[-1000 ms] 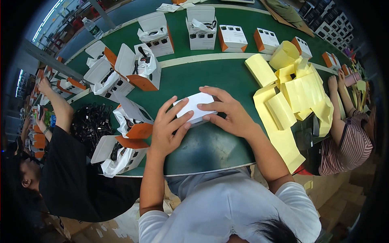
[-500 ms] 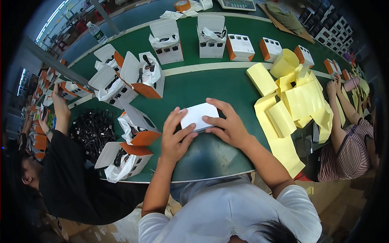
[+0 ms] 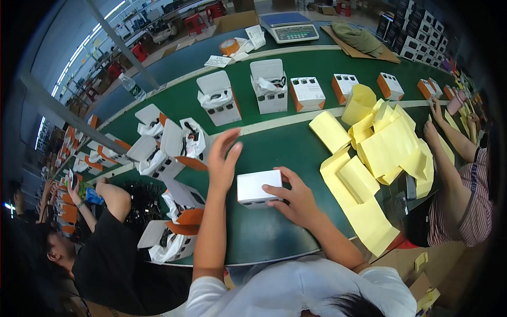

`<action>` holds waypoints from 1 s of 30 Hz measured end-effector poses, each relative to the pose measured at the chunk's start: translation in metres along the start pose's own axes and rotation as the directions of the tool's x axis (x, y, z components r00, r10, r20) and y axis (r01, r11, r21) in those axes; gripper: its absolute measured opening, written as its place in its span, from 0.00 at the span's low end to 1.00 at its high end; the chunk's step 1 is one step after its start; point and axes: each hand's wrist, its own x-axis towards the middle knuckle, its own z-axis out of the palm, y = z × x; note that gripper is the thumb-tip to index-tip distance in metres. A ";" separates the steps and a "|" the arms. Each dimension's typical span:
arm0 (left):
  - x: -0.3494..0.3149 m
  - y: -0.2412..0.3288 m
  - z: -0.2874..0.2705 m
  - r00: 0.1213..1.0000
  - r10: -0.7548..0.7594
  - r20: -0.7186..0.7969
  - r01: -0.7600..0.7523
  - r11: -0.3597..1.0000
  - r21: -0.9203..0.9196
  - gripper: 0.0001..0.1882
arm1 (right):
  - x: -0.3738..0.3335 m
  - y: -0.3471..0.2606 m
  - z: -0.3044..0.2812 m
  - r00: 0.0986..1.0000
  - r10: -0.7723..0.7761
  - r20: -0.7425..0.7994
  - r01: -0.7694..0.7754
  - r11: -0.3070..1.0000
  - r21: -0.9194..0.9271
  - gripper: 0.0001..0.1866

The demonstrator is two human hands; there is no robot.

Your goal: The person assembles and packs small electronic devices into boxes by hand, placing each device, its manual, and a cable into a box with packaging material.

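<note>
A small closed white box point(image 3: 258, 186) with a printed front rests on the green table before me. My right hand point(image 3: 293, 196) grips its right end, thumb on the top and index finger round the far side. My left hand point(image 3: 223, 161) is raised off the box at its left, fingers stretched out and holding nothing. Near that hand stands an open white-and-orange box point(image 3: 191, 138) with a white plastic bag and a black item inside. Two more open boxes, one of them this carton point(image 3: 171, 244), stand beside my left forearm with their flaps up.
Yellow folded card sleeves point(image 3: 388, 140) pile up at the right. Closed boxes point(image 3: 307, 94) and open ones point(image 3: 218, 99) line the conveyor beyond. Black cables point(image 3: 140, 203) lie in a heap at left. Co-workers sit at both sides. A scale point(image 3: 293, 33) stands at the back.
My left hand has let go of the white box and lifted away to the upper left. My right hand keeps hold of it. The view has tilted up, showing more of the back.
</note>
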 end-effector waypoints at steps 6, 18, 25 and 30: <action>0.150 -0.124 0.031 0.998 -0.017 0.067 -0.009 0.931 0.364 0.68 | 0.001 0.009 -0.027 0.992 0.123 -0.003 -0.122 0.991 0.049 0.35; 0.073 -0.057 0.066 0.974 -0.053 -0.221 0.104 0.968 0.227 0.48 | 0.005 0.025 -0.034 0.993 0.097 -0.065 -0.088 0.987 0.133 0.30; -0.070 -0.009 0.025 0.908 -0.004 -0.418 0.212 0.867 0.452 0.45 | 0.017 0.022 -0.043 0.961 0.246 -0.123 -0.221 0.957 0.190 0.29; -0.130 -0.003 -0.006 0.866 -0.091 -0.491 0.243 0.936 0.255 0.44 | 0.108 0.046 -0.059 0.917 0.345 -0.200 -0.269 0.906 0.328 0.30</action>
